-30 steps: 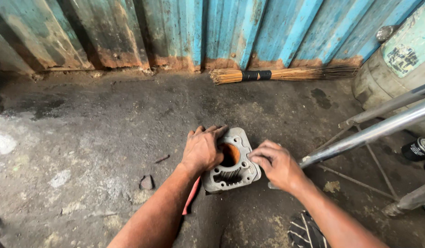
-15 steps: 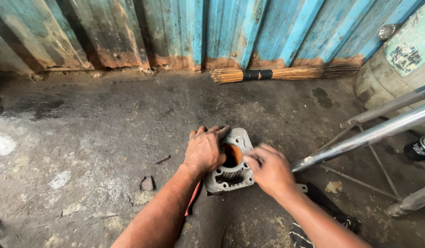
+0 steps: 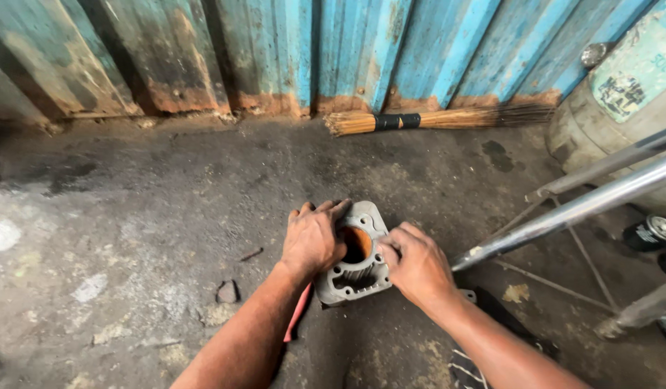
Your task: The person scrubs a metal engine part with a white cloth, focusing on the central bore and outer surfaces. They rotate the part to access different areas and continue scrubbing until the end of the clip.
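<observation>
A grey metal engine cylinder block (image 3: 358,277) with a round orange-lit bore stands on the dirty concrete floor. My left hand (image 3: 313,238) rests on its left side, fingers laid over the top edge and gripping it. My right hand (image 3: 416,265) presses on the block's right edge with curled fingers; what sits under the fingertips is hidden. A red strip (image 3: 298,311) pokes out from under my left forearm beside the block.
A broom of bound sticks (image 3: 434,119) lies along the blue corrugated metal wall (image 3: 361,50). A chrome tube (image 3: 578,205) slants in from the right, with a pale drum (image 3: 628,94) and dark cans (image 3: 650,232) behind it. A small stone (image 3: 227,292) lies at left.
My right hand has slid left onto the block's right edge. The left hand stays on the block, and the view has shifted slightly.
</observation>
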